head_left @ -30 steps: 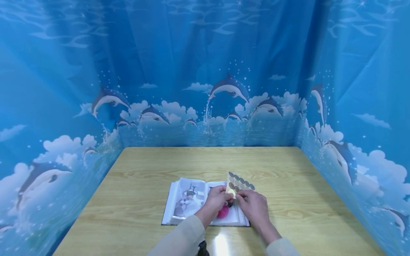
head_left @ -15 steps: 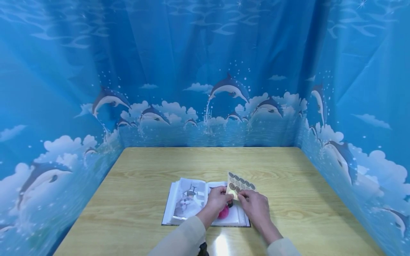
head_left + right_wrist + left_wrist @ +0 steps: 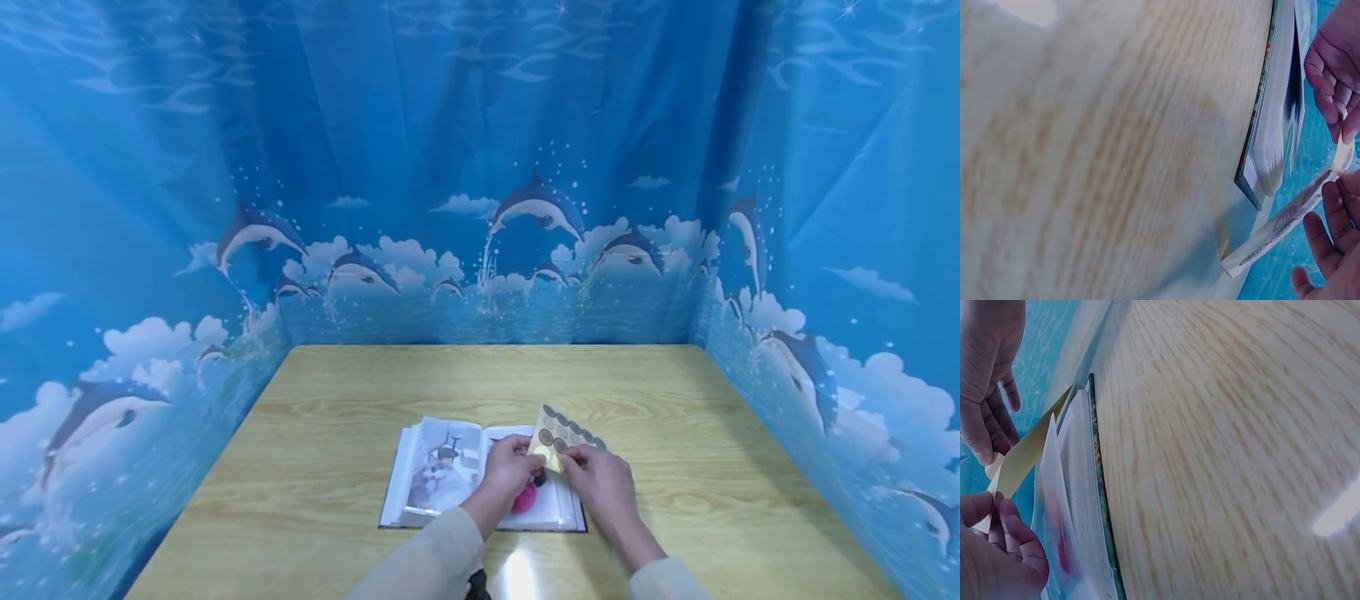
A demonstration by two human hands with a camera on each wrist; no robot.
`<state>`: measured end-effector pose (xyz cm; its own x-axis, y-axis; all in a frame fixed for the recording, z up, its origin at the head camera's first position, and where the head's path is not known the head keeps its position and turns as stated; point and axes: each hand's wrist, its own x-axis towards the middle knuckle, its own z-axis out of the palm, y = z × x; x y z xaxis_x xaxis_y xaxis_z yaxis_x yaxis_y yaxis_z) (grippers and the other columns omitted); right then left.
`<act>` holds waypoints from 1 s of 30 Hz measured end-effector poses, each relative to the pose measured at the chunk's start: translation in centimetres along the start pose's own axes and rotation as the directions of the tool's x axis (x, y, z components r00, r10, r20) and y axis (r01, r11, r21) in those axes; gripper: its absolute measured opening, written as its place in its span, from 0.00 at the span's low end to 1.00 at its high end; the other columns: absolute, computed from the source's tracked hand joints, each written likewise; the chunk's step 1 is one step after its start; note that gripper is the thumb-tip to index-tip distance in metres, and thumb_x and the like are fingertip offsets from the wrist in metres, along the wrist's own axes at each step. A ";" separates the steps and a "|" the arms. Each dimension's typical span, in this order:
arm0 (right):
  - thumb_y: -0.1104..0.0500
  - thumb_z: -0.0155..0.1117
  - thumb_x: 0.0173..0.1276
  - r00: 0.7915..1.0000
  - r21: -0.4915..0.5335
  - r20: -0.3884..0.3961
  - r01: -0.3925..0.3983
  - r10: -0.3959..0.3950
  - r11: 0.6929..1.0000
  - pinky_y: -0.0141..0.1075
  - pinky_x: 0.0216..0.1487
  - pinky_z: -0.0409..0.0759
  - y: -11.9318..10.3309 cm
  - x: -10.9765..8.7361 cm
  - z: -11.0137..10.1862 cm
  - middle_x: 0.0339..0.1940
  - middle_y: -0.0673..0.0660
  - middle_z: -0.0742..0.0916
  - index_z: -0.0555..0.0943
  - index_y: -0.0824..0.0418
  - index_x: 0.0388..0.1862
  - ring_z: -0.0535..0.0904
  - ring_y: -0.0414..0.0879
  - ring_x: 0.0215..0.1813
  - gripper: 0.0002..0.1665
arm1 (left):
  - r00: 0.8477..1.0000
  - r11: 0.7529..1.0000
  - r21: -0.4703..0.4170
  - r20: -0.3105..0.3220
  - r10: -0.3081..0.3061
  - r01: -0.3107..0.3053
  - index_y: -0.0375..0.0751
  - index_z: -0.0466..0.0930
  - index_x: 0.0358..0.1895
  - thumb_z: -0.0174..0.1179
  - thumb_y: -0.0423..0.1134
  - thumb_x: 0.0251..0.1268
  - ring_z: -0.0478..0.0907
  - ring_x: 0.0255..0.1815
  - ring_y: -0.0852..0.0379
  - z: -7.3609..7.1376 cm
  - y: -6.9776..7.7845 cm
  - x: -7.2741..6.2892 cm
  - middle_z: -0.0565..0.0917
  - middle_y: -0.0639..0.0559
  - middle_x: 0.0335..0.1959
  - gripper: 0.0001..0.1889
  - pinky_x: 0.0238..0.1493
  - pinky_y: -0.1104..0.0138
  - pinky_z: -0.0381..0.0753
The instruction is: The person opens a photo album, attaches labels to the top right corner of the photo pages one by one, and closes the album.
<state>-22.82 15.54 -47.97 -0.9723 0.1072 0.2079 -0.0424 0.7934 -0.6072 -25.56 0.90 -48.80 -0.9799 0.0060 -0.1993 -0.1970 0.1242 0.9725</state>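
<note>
A cream sticker sheet (image 3: 553,425) with rows of round dark stickers is held up over the right page of an open photo album (image 3: 442,467). My left hand (image 3: 504,473) pinches the sheet's lower left corner between thumb and fingers. At the sheet's lower edge, the thumb and index finger of my right hand (image 3: 603,483) pinch a round sticker (image 3: 994,465), seen pale from behind in the left wrist view. The right hand's other fingers are spread in the right wrist view. Part of the right page, with a pink patch (image 3: 524,499), is hidden under the left hand.
The album lies on a wood-grain table (image 3: 337,442). A blue curtain (image 3: 420,125) printed with dolphins encloses the back and both sides. In the left wrist view, a clear page sleeve (image 3: 1054,481) stands up from the album. Glare (image 3: 517,575) shows near the front edge.
The right hand and the sheet's right side have shifted slightly right, and the sheet is tilted a little more. The left hand has stayed almost in place.
</note>
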 end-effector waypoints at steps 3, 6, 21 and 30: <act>0.56 0.69 0.64 1.000 0.005 0.004 -0.012 0.012 1.000 0.50 0.45 0.80 0.1 0.1 0.0 0.37 0.55 0.90 0.88 0.57 0.39 0.83 0.48 0.38 0.08 | 1.000 1.000 -0.017 -0.024 -0.008 0.007 0.35 0.81 0.50 0.66 0.28 0.58 0.80 0.26 0.56 0.0 0.1 -0.1 0.84 0.50 0.28 0.15 0.28 0.66 0.82; 0.55 0.70 0.64 1.000 0.026 0.001 -0.016 0.016 1.000 0.50 0.45 0.81 0.3 0.1 0.0 0.37 0.55 0.90 0.88 0.57 0.40 0.84 0.49 0.39 0.09 | 0.999 1.000 -0.026 -0.041 -0.004 0.003 0.35 0.81 0.48 0.66 0.27 0.57 0.81 0.27 0.55 0.0 0.1 0.0 0.84 0.50 0.28 0.14 0.30 0.66 0.82; 0.56 0.67 0.67 0.997 0.126 -0.020 -0.075 0.078 0.989 0.38 0.32 0.76 0.9 0.4 -0.7 0.31 0.52 0.87 0.87 0.62 0.42 0.77 0.43 0.30 0.11 | 0.997 0.999 -0.040 -0.077 0.002 -0.006 0.34 0.80 0.46 0.65 0.26 0.58 0.81 0.28 0.55 -0.2 0.0 -0.3 0.83 0.48 0.29 0.13 0.31 0.65 0.84; 0.56 0.64 0.68 0.990 0.174 -0.081 -0.098 0.113 0.980 0.37 0.32 0.76 1.2 0.8 -1.9 0.28 0.52 0.86 0.86 0.63 0.41 0.77 0.44 0.29 0.11 | 0.993 0.996 0.071 -0.099 0.065 -0.058 0.35 0.79 0.46 0.65 0.27 0.57 0.79 0.25 0.57 0.2 -0.3 -0.2 0.81 0.50 0.27 0.13 0.26 0.67 0.82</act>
<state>-23.20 17.73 -47.03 -0.9490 0.2442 0.1994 0.0133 0.6630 -0.7485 -25.33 1.05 -49.13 -0.9888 -0.0841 -0.1232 -0.1375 0.1934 0.9714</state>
